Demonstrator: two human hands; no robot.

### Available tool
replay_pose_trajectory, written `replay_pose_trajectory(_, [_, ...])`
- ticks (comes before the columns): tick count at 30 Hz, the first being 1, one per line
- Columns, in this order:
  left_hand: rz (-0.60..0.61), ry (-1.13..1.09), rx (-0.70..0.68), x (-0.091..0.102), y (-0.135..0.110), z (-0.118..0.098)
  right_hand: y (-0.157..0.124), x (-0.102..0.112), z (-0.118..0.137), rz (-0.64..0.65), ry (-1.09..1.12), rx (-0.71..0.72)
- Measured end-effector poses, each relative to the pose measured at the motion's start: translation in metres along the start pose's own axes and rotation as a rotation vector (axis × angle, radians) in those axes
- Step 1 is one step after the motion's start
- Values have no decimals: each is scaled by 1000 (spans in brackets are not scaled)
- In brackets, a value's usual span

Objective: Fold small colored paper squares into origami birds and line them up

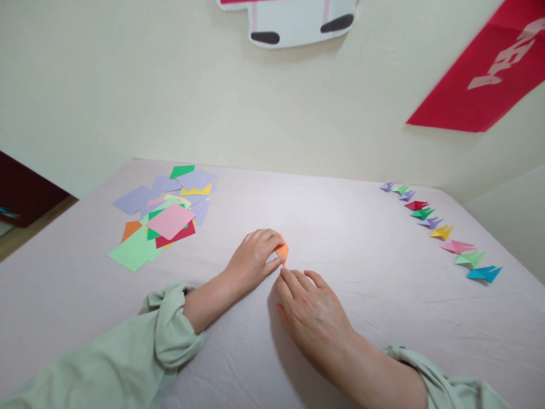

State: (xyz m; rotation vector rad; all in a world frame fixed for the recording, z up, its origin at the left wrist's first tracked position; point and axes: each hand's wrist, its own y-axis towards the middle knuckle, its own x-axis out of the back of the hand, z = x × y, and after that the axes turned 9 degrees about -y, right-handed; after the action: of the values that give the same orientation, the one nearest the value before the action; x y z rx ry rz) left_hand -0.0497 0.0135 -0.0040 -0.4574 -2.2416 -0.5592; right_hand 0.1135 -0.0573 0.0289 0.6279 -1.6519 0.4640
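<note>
A small piece of folded orange paper (283, 250) lies near the middle of the table, in front of me. My left hand (255, 255) is closed on its left side, with fingertips on the upper edge and the thumb on the lower part, so some of the paper is hidden. Just below, the fingertips of my right hand (313, 307) reach the paper's lower tip. The right thumb stands apart from the fingers, and nothing shows between them.
Loose sheets of coloured paper (171, 221) overlap in a heap at the left. Along the right side runs a slanting row of small folded paper pieces, with a blue one (484, 274) nearest me. The pale-covered table (238, 352) meets a wall (272, 113) at the back.
</note>
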Motion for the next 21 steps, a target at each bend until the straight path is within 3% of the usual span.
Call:
replay_pose_trajectory(3, [1,-5,16,-1,-1,-2,4,10,-9,95,110,-17])
replay_pose_trajectory(5, [4,-16,17,-2,-2,-1,9,14,-18,149,153,-106])
replay_pose_trajectory(7, [6,-23,22,-3,-2,0,15,12,-25,136,152,-174])
replay_pose_trajectory(14, [9,-21,39,-3,-2,-2,23,-12,-32,72,80,-189])
replay_pose_trajectory(21, [14,-3,51,-4,-3,-1,26,-15,-34,58,29,-189])
